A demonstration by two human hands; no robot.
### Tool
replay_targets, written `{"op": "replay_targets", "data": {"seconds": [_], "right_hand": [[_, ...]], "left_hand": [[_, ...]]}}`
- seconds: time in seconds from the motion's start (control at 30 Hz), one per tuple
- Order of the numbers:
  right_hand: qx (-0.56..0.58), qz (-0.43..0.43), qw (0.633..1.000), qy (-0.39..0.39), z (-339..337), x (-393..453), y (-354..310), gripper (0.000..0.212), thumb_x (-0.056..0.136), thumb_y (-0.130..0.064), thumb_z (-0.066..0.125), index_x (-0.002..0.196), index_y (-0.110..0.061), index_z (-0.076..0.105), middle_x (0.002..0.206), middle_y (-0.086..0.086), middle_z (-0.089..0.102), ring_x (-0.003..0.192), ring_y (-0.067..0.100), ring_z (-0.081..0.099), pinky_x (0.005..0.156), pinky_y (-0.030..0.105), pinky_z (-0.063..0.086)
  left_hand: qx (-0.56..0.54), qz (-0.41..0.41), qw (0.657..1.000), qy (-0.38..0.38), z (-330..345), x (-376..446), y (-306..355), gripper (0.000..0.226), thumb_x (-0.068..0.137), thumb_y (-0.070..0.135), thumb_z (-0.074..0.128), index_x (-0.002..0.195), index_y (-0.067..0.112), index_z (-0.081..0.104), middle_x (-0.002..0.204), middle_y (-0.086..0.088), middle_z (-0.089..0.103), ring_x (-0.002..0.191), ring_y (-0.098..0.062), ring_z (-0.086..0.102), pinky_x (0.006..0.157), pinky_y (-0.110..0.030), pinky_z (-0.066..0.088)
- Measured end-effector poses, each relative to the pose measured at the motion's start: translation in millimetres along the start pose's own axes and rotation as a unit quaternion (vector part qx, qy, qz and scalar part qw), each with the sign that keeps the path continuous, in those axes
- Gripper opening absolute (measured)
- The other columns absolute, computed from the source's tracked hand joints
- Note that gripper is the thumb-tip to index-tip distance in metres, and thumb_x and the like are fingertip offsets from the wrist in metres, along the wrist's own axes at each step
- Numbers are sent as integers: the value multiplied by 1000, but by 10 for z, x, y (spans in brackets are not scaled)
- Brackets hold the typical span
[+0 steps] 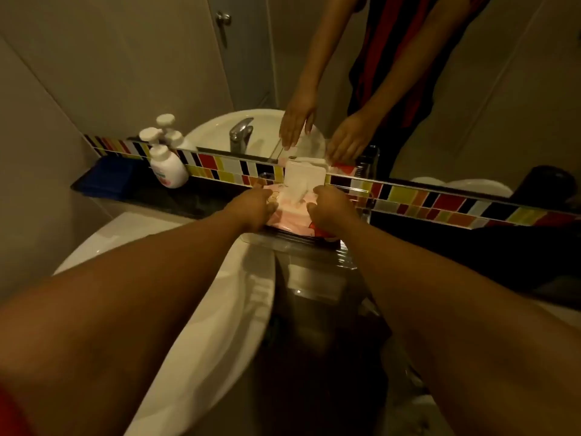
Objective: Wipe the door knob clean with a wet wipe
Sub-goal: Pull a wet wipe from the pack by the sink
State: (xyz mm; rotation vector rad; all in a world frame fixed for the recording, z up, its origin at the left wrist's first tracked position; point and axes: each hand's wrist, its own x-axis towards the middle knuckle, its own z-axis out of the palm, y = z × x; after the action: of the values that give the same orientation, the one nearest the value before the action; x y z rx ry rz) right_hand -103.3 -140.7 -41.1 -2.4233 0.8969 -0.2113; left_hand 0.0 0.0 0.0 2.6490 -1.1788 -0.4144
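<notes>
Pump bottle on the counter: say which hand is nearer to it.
Left. The left hand rests on the wipes pack, on the side toward the pump bottle; the right hand is on the pack's far side.

1 head cam, looks fwd-down, close over sink (220,309)

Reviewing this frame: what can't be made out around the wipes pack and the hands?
Head view only:
- Left hand fingertips: hidden against the wet wipes pack, so its grip is unclear.
- Right hand: its back hides whether it pinches the protruding wipe.
- Pack label: blurred and covered by both hands.
- Door knob: seen only as a small mirror reflection; dirt unreadable.
</notes>
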Motion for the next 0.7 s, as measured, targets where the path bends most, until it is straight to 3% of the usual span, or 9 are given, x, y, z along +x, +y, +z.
{"op": "replay_targets", "data": {"seconds": [0.17, 0.3, 0.37, 0.47, 0.53, 0.6, 0.7], "right_hand": [[47, 48, 997, 25, 125, 168, -13, 38, 90, -36, 64, 124, -18, 60, 120, 6, 64, 108, 26, 60, 90, 40, 49], [95, 56, 993, 42, 214, 271, -29, 39, 90, -36, 66, 126, -22, 60, 125, 3, 62, 111, 24, 58, 60, 21, 31], [140, 61, 987, 47, 235, 314, -25, 32, 90, -33, 67, 120, -21, 65, 123, 3, 64, 110, 23, 60, 63, 22, 36], [174, 80, 980, 57, 260, 359, 18, 20, 91, -28, 66, 106, -18, 73, 111, 2, 69, 97, 16, 59, 64, 20, 37], [181, 87, 978, 57, 272, 359, 44, 18, 92, -27, 65, 103, -16, 74, 108, 2, 70, 94, 15, 60, 63, 19, 40], [197, 88, 975, 57, 272, 367, 66, 18, 92, -26, 64, 101, -15, 75, 105, 3, 71, 95, 16, 63, 72, 24, 48], [223, 85, 969, 71, 210, 368, 81, 14, 92, -25, 63, 95, -15, 73, 99, 2, 70, 89, 16, 63, 71, 26, 48]], "left_hand": [[-83, -33, 996, 23, 189, 295, 4, 46, 96, 29, 54, 140, 17, 48, 135, -11, 53, 116, -30, 57, 100, -44, 49], [-132, -62, 988, 45, 322, 493, -34, 43, 91, 27, 62, 132, 14, 56, 129, -10, 57, 111, -27, 61, 98, -45, 51], [-165, -70, 982, 66, 381, 564, -76, 40, 88, 26, 67, 126, 15, 61, 124, -8, 60, 106, -24, 63, 95, -43, 53], [-210, -58, 971, 94, 438, 621, -102, 30, 82, 27, 73, 111, 19, 69, 113, -2, 63, 94, -14, 61, 85, -32, 54], [-211, -52, 971, 98, 468, 642, -86, 9, 82, 27, 73, 90, 26, 70, 99, 5, 65, 90, -12, 61, 79, -29, 51], [-208, -56, 972, 92, 477, 645, -64, 17, 84, 26, 70, 70, 31, 62, 81, 9, 63, 84, -13, 64, 79, -33, 54], [-224, -60, 969, 85, 463, 630, -36, 25, 91, 24, 60, 66, 26, 58, 77, 2, 64, 81, -18, 67, 80, -38, 57]]}}
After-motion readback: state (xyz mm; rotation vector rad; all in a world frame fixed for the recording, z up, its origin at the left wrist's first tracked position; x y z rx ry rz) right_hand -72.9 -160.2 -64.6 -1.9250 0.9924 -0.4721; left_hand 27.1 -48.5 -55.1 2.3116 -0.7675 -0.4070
